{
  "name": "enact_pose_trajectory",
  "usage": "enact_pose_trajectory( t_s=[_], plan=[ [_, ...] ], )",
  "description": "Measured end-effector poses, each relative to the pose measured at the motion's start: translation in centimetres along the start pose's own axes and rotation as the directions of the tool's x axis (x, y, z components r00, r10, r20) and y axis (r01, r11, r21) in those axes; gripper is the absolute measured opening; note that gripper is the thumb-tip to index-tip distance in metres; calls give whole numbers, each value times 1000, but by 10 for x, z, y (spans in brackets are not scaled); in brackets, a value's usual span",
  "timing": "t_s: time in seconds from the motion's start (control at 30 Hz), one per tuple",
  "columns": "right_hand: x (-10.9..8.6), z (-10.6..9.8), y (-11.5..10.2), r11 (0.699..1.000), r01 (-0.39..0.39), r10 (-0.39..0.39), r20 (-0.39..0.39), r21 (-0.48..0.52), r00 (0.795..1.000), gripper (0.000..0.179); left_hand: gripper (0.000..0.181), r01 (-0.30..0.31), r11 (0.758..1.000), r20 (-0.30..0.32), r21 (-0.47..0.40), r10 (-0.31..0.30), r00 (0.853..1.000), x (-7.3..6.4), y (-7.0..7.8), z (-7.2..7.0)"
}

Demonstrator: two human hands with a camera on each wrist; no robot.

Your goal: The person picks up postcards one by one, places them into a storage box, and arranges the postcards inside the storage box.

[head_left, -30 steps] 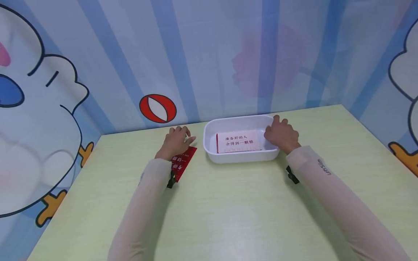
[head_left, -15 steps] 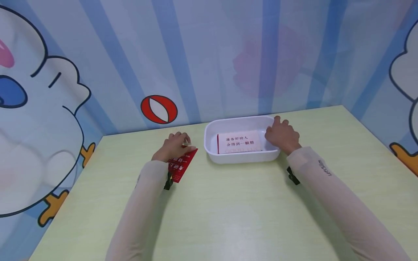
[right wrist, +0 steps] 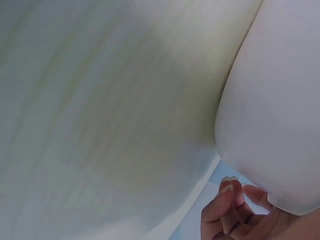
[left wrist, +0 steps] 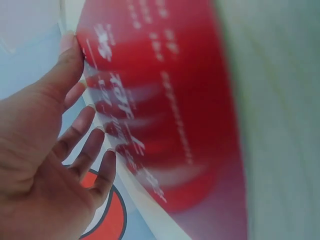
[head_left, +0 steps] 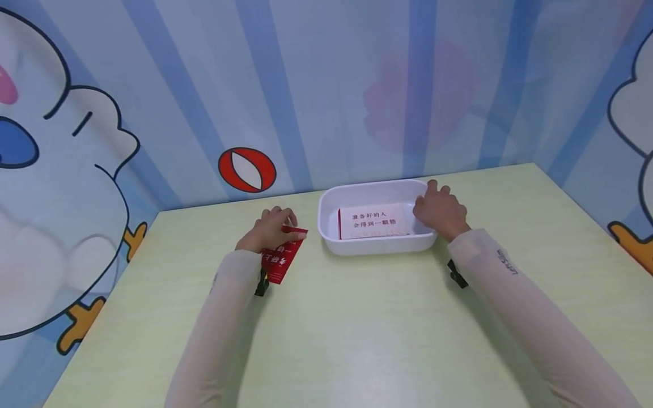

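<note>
My left hand (head_left: pixel 270 231) pinches a glossy red card (head_left: pixel 279 262) with white print by its far edge. In the left wrist view the thumb and index fingertip meet at that edge of the red card (left wrist: pixel 200 90), while the other fingers spread behind it. The card stands tilted up, partly hidden by the hand in the head view. My right hand (head_left: pixel 441 212) grips the right rim of a white plastic tub (head_left: pixel 380 247), thumb over the inside. From the right wrist, the tub wall (right wrist: pixel 275 100) shows close up. A pale card (head_left: pixel 374 222) with dark print lies in the tub.
Both arms reach over a light wood-grain table (head_left: pixel 352 323). A blue striped backdrop (head_left: pixel 336 102) with cartoon figures stands along its back edge and both sides, just behind the tub. A black strap (head_left: pixel 456 275) hangs under the right wrist.
My left hand has drawn slightly nearer and to the left, and its thumb has closed onto the red card's edge. The right hand and the tub stay in place.
</note>
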State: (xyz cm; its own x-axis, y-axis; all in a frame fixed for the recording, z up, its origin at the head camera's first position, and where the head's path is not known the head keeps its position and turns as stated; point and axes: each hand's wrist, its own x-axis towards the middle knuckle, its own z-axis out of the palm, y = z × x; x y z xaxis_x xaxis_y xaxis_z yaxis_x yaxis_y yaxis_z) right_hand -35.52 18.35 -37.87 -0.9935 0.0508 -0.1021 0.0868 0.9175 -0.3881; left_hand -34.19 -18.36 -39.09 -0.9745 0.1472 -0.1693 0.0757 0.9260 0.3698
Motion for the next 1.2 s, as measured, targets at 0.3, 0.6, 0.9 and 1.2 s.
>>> enact_pose_trajectory(
  t_s=[0.3,0.6,0.9,1.2],
  plan=[
    [0,1,1,1000,-5,5,9,7,1000,62,43,10,999,-13,33,-10,1000,6,2,6],
    [0,2,0,1000,-8,8,2,8,1000,62,43,-3,997,-41,80,7,999,10,5,9],
    [2,2,0,1000,-16,16,-2,1,1000,62,42,3,999,-36,47,-2,999,11,7,5],
    [1,0,1,1000,-19,19,5,3,1000,62,43,44,998,-4,-48,-45,999,12,5,3]
  ],
)
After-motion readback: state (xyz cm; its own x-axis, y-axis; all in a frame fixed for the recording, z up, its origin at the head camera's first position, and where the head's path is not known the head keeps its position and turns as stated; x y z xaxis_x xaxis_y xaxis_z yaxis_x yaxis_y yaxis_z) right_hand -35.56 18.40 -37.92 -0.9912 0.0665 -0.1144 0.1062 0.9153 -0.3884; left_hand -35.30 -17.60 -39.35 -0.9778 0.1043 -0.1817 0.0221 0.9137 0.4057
